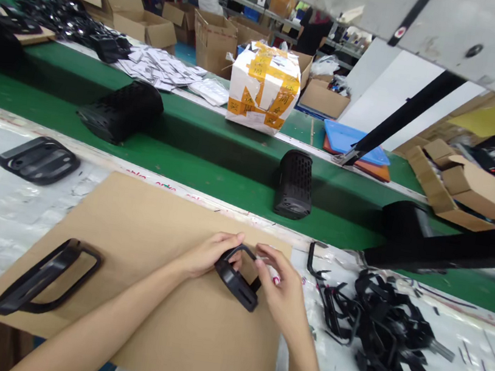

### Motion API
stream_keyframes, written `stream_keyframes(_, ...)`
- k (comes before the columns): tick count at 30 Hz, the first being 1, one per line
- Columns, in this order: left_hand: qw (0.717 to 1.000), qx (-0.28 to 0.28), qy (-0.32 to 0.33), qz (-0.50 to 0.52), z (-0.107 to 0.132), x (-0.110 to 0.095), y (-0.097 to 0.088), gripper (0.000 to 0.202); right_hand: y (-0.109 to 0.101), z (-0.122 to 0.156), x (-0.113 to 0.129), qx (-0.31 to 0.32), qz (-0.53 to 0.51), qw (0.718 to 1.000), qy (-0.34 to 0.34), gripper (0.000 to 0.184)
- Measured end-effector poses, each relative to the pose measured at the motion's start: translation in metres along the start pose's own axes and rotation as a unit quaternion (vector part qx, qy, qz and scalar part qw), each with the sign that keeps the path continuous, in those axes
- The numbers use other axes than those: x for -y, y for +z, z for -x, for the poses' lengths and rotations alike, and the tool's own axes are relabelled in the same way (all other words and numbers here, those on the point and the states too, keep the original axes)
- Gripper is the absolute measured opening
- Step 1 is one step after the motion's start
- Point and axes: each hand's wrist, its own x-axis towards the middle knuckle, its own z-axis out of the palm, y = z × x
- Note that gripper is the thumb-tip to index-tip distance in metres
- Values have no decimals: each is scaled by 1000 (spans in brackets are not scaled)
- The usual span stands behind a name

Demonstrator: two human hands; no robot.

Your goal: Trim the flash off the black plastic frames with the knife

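Between my two hands is a black plastic frame [237, 283] with an open loop, held tilted above the cardboard sheet [155, 320]. My left hand [219, 254] grips its upper left side, the fingers partly hidden behind it. My right hand [278, 279] is closed at the right end of the loop, thumb and fingers pinched together there. A similar black frame [48, 277] lies on the left of the cardboard. Farther left, a flat black cover [39, 160] rests on the white tabletop.
A heap of black strips and brackets [387, 334] lies right of the cardboard. Black perforated housings [295, 185] stand or lie on the green conveyor [212, 171]. Behind it are a taped white box [265, 88] and a paper pile [157, 68]. A black post [404, 115] slants at right.
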Motion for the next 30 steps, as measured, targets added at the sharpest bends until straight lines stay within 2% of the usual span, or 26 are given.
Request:
stream_keyframes(4,1000,-28,-2,-9,-2,4,5,66,17,-12,1,50,42,995,-72,21)
stream_keyframes(8,1000,-29,2,-8,-6,7,4,62,22,-15,-4,26,115,983,-140,21)
stream_keyframes(11,999,-26,9,-45,-5,7,2,60,25,-16,-10,13,152,972,-179,24)
stream_keyframes(16,989,-44,22,-140,0,0,1,63,31,-21,-20,0,165,965,-202,34)
stream_keyframes(22,985,-47,28,-162,1,-12,-4,68,40,-33,-21,0,158,960,-231,40)
stream_keyframes(30,979,-76,15,-188,3,-18,-8,64,49,-36,-22,-21,158,970,-183,46)
